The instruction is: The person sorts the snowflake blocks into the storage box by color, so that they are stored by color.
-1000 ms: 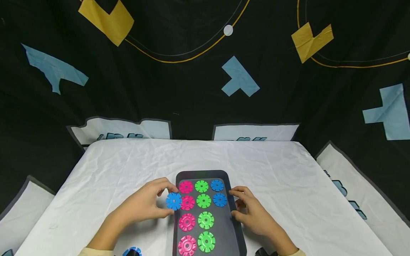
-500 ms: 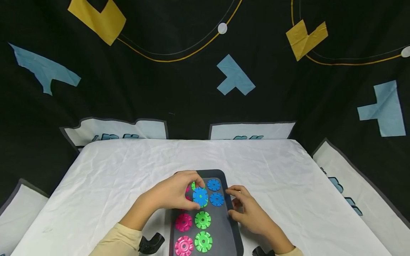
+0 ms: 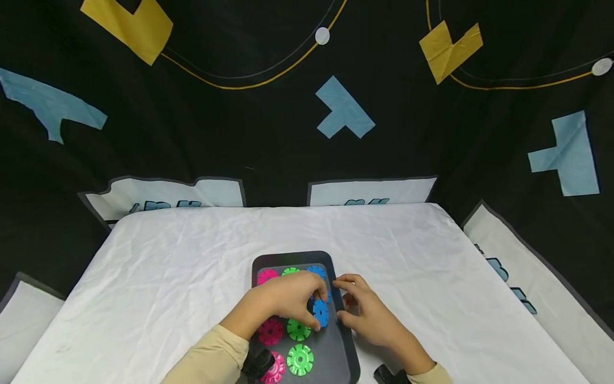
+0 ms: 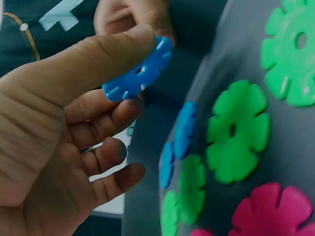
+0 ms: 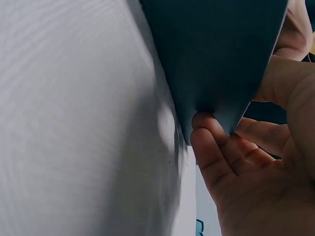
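A blue notched plastic disc (image 3: 321, 313) is pinched between the thumb and fingers of my left hand (image 3: 292, 298), over the right column of the tray. In the left wrist view this blue disc (image 4: 142, 71) is tilted, apart from the discs in the tray. The dark grey tray (image 3: 331, 357) bears columns of pink discs (image 3: 271, 332), green discs (image 3: 300, 359) and blue discs (image 3: 316, 271); my left hand and wrist hide some of them. My right hand (image 3: 371, 314) holds the tray's right edge, and in the right wrist view its fingertips (image 5: 204, 123) press the outer wall.
A white cloth (image 3: 168, 266) covers the table under the tray. Black curtains (image 3: 268, 138) with blue and yellow patches hang behind and beside it. Black wrist straps (image 3: 390, 376) show near both sleeves.
My left hand has carried the blue disc rightward from the tray's left edge across to the right column. My right hand stays at the right edge. The head view has shifted slightly.
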Available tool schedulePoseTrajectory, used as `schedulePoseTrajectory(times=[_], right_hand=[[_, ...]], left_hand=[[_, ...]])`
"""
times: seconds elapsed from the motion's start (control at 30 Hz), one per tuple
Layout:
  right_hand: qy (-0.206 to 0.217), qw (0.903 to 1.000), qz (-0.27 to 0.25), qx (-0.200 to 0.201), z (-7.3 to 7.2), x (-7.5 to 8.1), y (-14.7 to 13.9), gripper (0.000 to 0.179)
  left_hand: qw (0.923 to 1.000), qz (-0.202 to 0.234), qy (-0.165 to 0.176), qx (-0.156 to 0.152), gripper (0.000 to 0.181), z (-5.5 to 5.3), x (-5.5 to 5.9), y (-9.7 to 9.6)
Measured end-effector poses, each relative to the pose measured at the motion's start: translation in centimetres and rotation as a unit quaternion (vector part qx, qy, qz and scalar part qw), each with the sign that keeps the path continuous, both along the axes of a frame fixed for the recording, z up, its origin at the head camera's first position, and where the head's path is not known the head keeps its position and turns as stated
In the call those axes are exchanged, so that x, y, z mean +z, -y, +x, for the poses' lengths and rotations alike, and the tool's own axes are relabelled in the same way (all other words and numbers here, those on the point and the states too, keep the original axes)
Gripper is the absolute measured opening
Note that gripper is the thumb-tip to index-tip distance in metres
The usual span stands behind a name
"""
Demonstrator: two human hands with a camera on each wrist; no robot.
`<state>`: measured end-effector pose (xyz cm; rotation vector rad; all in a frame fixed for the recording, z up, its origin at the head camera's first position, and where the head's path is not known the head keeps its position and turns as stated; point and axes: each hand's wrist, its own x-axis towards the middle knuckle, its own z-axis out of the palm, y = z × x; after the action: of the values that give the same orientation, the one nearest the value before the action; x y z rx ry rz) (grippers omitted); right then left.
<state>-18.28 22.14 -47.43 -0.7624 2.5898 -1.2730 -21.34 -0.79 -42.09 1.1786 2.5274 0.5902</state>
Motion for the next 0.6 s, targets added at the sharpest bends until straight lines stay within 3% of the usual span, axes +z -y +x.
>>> schedulePoseTrajectory(times=[0.3, 0.6], right_hand=[[0.012, 0.9999, -0.002, 0.006, -0.1, -0.1, 0.0, 0.058], [0.016, 0.9999, 0.001, 0.000, -0.1, 0.2, -0.1, 0.058]], left_hand=[[0.9965, -0.074, -0.038, 0.001, 0.041, 0.4, -1.3, -2.0], [0.9917, -0.092, -0.089, -0.007, 0.039, 0.2, -1.8, -2.7]])
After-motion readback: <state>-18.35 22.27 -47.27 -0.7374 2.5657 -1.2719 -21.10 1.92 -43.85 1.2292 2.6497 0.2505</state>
